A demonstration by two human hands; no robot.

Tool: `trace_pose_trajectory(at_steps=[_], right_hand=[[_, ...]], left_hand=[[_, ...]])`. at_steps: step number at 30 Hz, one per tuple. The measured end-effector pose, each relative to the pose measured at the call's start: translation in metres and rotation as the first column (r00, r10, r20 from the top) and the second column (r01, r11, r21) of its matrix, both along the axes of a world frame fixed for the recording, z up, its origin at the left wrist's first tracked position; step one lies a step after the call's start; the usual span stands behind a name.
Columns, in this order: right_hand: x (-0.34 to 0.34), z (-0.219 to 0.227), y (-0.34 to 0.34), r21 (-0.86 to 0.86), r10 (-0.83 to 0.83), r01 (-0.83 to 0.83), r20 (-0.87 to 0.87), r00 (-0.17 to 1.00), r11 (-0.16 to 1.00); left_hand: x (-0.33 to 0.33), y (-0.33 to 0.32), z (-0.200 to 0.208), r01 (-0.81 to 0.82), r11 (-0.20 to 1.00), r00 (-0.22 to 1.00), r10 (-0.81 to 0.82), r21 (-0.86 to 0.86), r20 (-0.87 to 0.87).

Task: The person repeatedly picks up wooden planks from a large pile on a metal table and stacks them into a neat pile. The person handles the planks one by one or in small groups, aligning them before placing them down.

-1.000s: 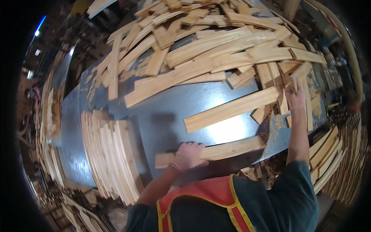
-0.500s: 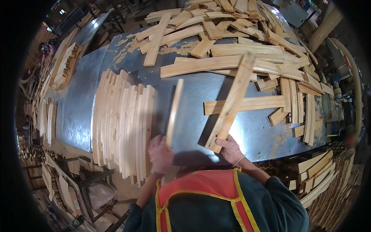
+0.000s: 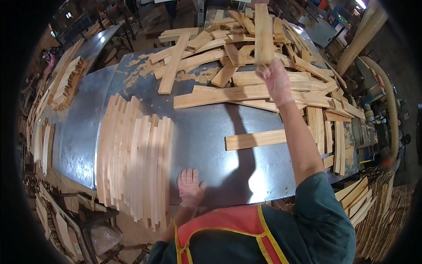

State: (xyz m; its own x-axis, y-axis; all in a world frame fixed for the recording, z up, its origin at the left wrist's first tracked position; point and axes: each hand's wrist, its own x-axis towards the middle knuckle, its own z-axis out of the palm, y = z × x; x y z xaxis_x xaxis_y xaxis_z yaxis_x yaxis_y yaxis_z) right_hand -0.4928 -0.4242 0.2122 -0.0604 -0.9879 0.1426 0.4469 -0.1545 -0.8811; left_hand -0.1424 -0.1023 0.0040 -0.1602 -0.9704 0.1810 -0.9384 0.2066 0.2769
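Observation:
My right hand (image 3: 278, 83), in a pale pink glove, is stretched out over the far side of the table and grips the lower end of a wooden board (image 3: 263, 35). The board points away from me above a loose pile of boards (image 3: 246, 93). Near the front edge, my left hand (image 3: 190, 187), gloved too, rests on the metal tabletop (image 3: 202, 154) with its fingers stretched out and nothing in them. Just left of it stands a tight row of wooden boards (image 3: 136, 158), set on edge side by side.
One board (image 3: 255, 140) lies crosswise on the table, partly behind my right forearm. A stack of wavy-edged wood pieces (image 3: 68, 83) is at the far left. Ribbed hoses (image 3: 393, 105) hang at the right. More boards (image 3: 354, 198) sit below the right edge.
My right hand has carried its board from the front edge up and away over the pile. The board by my left hand no longer stands apart from the row; that hand now lies flat.

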Motion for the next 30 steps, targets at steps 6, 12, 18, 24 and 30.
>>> trace_pose_trajectory(at_steps=[6, 12, 18, 24, 30], right_hand=[[-0.041, -0.134, -0.051, 0.008, -0.017, 0.134, -0.982, 0.188, 0.991], [-0.021, -0.122, -0.032, 0.095, 0.041, -0.059, -0.803, -0.595, 0.994], [0.009, -0.112, 0.054, 0.734, 0.793, -0.309, -0.593, 0.143, 0.604], [0.048, -0.143, 0.203, 0.689, 0.634, -0.585, 0.233, 0.738, 0.428], [0.157, -0.181, 0.280, 0.603, 0.836, -0.665, -0.007, 0.549, 0.441]], left_hand=[[-0.006, -0.020, 0.006, 0.060, 0.997, 0.998, -0.060, 0.052, -0.014], [-0.003, 0.000, -0.004, -0.022, 0.988, 0.998, 0.013, 0.153, 0.058], [0.002, 0.003, -0.017, -0.014, 0.999, 1.000, 0.013, 0.042, 0.020], [0.006, -0.005, -0.018, -0.098, 0.985, 0.916, 0.146, 0.143, -0.374], [0.002, -0.045, 0.014, 0.229, 0.726, -0.059, 0.676, 0.649, -0.735]])
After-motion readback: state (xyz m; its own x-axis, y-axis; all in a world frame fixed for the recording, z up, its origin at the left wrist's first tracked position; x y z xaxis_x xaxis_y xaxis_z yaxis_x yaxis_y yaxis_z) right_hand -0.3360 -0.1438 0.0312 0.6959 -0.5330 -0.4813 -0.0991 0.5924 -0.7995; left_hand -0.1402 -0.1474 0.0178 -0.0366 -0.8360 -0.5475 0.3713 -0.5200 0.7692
